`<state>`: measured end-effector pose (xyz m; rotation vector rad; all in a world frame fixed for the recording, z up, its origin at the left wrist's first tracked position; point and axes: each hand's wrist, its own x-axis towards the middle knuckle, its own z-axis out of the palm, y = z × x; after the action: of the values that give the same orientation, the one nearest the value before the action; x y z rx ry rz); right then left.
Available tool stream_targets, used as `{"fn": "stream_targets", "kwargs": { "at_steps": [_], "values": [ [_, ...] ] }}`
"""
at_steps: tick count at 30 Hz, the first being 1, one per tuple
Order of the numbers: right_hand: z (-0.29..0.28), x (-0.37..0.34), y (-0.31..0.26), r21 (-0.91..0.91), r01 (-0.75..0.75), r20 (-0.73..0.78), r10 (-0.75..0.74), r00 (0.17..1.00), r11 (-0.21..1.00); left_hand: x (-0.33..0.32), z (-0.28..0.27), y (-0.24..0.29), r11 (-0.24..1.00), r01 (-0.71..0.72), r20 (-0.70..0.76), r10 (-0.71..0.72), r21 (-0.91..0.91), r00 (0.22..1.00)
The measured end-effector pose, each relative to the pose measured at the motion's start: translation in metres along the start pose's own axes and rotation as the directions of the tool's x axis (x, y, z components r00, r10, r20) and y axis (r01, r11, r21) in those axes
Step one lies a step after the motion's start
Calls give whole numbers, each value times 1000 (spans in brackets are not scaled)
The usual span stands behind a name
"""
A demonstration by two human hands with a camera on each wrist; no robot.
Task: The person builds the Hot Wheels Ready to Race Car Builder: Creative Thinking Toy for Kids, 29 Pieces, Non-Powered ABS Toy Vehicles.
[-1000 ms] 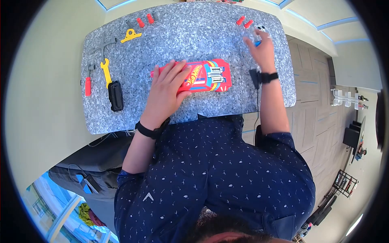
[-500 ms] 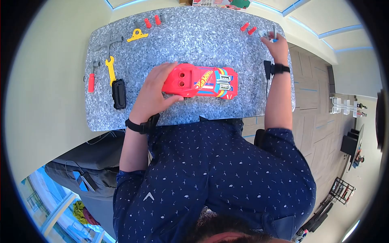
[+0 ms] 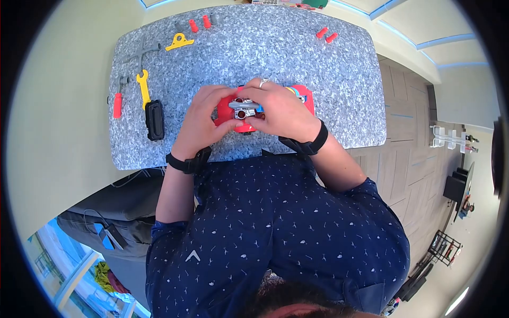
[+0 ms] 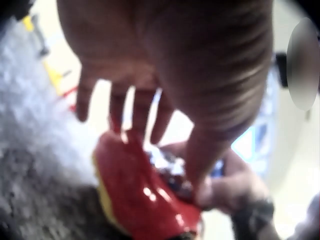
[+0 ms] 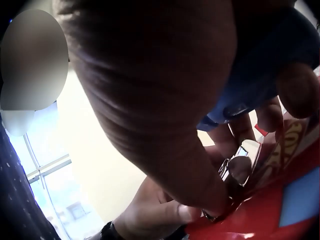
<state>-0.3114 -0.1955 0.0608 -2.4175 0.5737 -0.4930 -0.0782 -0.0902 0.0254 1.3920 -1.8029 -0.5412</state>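
Note:
The red toy car (image 3: 307, 96) lies on the table with its front end between both hands. A chrome engine-like part (image 3: 242, 113) sits on that end, also visible in the left wrist view as a shiny piece (image 4: 172, 167). My left hand (image 3: 202, 119) holds the car's front, fingers on the far side and thumb on the near side. With my right hand (image 3: 286, 111) I pinch the chrome part while a blue tool (image 5: 260, 75) with a grey shaft (image 3: 245, 105) stays in the palm. The right hand hides the car's middle.
On the speckled table (image 3: 254, 47), a yellow wrench (image 3: 143, 87), black piece (image 3: 155, 121), red-handled tool (image 3: 117, 106) and grey cross-shaped piece (image 3: 142, 54) lie left. A yellow part (image 3: 180, 42) and small red pieces (image 3: 207, 21) are at the far left, others (image 3: 331, 38) far right.
My right hand has come from the table's far right corner to the car, bringing the blue tool and chrome part. The left hand slid back off the car's top to its front end.

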Motion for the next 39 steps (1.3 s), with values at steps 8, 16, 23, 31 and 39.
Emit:
{"fn": "stream_targets", "kwargs": {
  "at_steps": [8, 16, 23, 31, 39],
  "values": [
    [-48, -17, 22, 83, -151, -189, 164, 968, 985, 1, 0, 2, 1000, -19, 7, 19, -9, 1000],
    [-114, -52, 118, -10, -543, -539, 453, 710, 840, 1, 2, 1, 1000, -31, 28, 30, 4, 999],
    [-133, -34, 236, -283, -488, -662, 200, 722, 826, 2, 1, 4, 999, -36, 41, 35, 31, 999],
    [-135, -3, 264, -304, -651, -533, 442, 721, 695, 2, -2, 9, 999, -18, 22, 17, 35, 1000],
    [-115, -5, 91, 466, -383, -329, 559, 761, 797, 3, -4, 9, 917, 69, -168, -146, -394, 975]
  ]
}}
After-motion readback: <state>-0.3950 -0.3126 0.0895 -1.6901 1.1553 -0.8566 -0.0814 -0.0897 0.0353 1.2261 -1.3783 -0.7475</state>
